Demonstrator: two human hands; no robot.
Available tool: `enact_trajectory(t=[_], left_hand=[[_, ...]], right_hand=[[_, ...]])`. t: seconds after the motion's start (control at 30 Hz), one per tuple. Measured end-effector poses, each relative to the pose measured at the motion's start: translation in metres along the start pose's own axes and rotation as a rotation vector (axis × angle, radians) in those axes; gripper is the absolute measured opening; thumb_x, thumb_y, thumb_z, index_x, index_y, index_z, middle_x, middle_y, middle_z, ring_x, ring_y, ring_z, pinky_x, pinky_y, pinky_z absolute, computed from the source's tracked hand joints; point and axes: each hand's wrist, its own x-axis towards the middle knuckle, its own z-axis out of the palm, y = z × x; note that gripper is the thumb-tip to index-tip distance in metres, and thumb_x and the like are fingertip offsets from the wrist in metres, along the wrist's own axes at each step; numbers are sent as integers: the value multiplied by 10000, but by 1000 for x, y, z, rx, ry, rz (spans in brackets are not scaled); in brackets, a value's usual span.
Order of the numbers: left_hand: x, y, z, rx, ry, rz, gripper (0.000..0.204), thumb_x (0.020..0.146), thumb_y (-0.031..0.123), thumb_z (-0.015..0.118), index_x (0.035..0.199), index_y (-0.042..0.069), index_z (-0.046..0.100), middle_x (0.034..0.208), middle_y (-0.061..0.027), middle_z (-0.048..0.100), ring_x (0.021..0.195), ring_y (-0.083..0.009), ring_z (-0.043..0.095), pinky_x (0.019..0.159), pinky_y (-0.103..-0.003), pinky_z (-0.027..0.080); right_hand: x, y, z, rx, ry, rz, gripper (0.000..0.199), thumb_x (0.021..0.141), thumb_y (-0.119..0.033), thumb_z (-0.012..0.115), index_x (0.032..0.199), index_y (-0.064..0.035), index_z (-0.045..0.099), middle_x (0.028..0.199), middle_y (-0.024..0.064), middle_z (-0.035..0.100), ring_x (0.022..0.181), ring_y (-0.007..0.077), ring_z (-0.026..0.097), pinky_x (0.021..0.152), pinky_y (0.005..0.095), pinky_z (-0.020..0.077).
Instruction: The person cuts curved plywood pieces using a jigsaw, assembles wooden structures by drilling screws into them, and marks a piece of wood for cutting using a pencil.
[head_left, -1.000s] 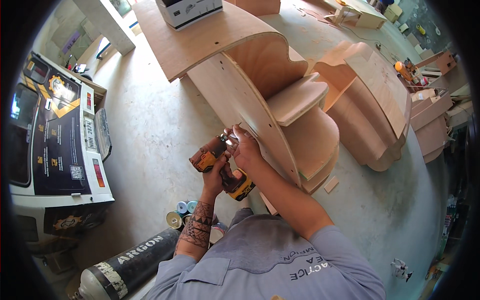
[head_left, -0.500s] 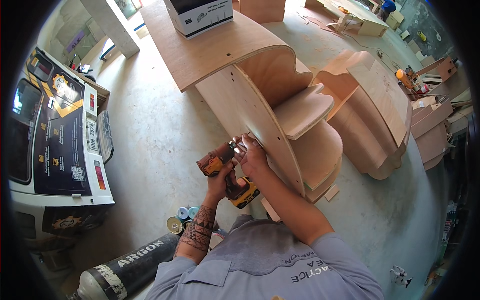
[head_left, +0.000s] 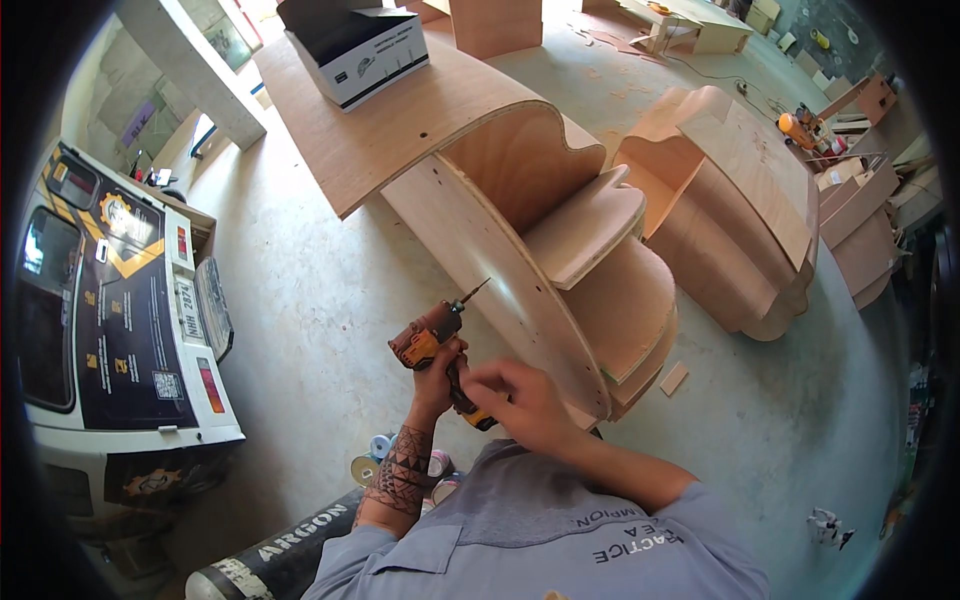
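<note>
In my left hand (head_left: 432, 382) is the grip of a cordless drill (head_left: 424, 338), red-brown and yellow, with a thin bit (head_left: 474, 292) in its chuck. The bit points up and to the right, in front of the pale side panel (head_left: 520, 310) of a curved plywood cabinet; whether it touches the wood, I cannot tell. Over the drill's lower handle and battery hangs my right hand (head_left: 518, 402), its fingers curled. Anything inside those fingers is hidden. Several small dark holes dot the panel, and two rounded shelves (head_left: 590, 232) show beyond its edge.
On the cabinet top (head_left: 440, 105) stands an open white box (head_left: 375, 68). Another curved plywood piece (head_left: 725, 230) stands to the right. A van (head_left: 130, 300) is at the left. Near my left elbow are a gas cylinder (head_left: 270, 550) and cans (head_left: 364, 469). A wood offcut (head_left: 674, 377) lies on the floor.
My right hand has left the drill's chuck and come down toward the battery. The bit now shows fully. My view has shifted a little, while my left hand keeps its hold.
</note>
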Motion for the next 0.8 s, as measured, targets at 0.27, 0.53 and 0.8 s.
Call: enact_trajectory(t=[0.27,0.53,0.8], left_hand=[[2,4,-5,-44,-86,-204,272,1014,297,684,1072,37,628,695,-23,575,561,-157,593,560,-307,517],[9,0,1,-54,-107,-212,266,1014,293,676,1078,41,617,703,-28,569,581,-171,596,576,-321,523],[13,-5,1,-87,-116,-242,262,1020,292,669,1081,42,618,707,-31,575,595,-172,599,599,-322,524]], right_hand=[[56,-143,-157,-1006,571,-918,399,1035,-400,687,1178,-28,709,1126,146,708,970,350,687,997,472,524],[98,-112,-177,-698,329,-571,480,1009,-404,690,768,10,658,709,123,542,726,283,528,768,422,430],[100,-112,-172,-736,370,-583,417,943,-329,725,717,10,636,675,127,505,697,295,495,719,431,413]])
